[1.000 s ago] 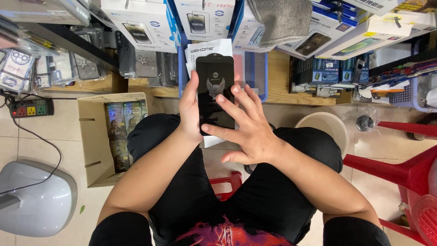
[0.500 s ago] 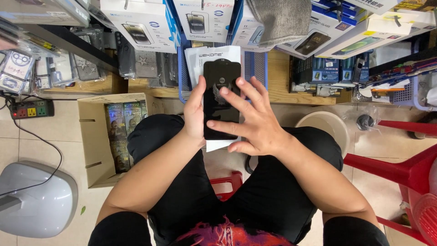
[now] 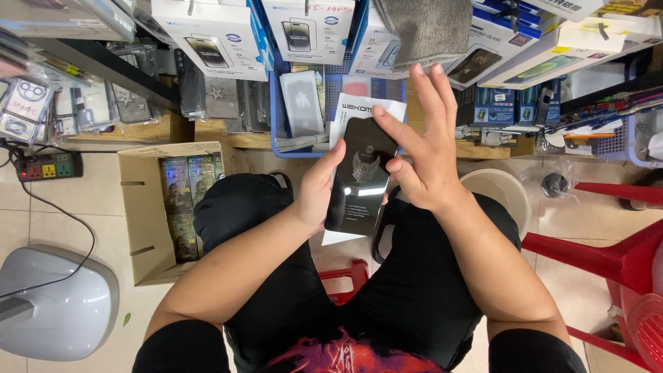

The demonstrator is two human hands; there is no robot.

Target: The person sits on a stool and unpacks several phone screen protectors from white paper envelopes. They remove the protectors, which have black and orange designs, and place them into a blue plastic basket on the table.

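Down at far left, a grey dome (image 3: 55, 304) sits on the floor with a power strip (image 3: 50, 166) above it by the wall. Next over, an open carton (image 3: 148, 207) stands on the tiles, glossy packs (image 3: 188, 207) stacked upright inside it. My left hand (image 3: 319, 193) comes up from my lap, forearm angled in, thumb across the front edge and fingers behind: it's clamped on the black panel (image 3: 362, 176), which stands upright, tilted a little, over my knees with a white sleeve (image 3: 362, 114) right behind it. Beyond that, the blue basket (image 3: 276, 110) on the shelf holds a grey pack (image 3: 302, 103) and a pinkish one. My right hand (image 3: 425, 148) hangs in front of the panel, fingers spread and pointing up, forefinger tip touching the panel's upper right edge, thumb near its side; it grips nothing, wide apart. Just right of my knee, a cream bucket (image 3: 501, 197) sits on the floor; I can't tell what's inside. Far right, red chairs (image 3: 601, 255).
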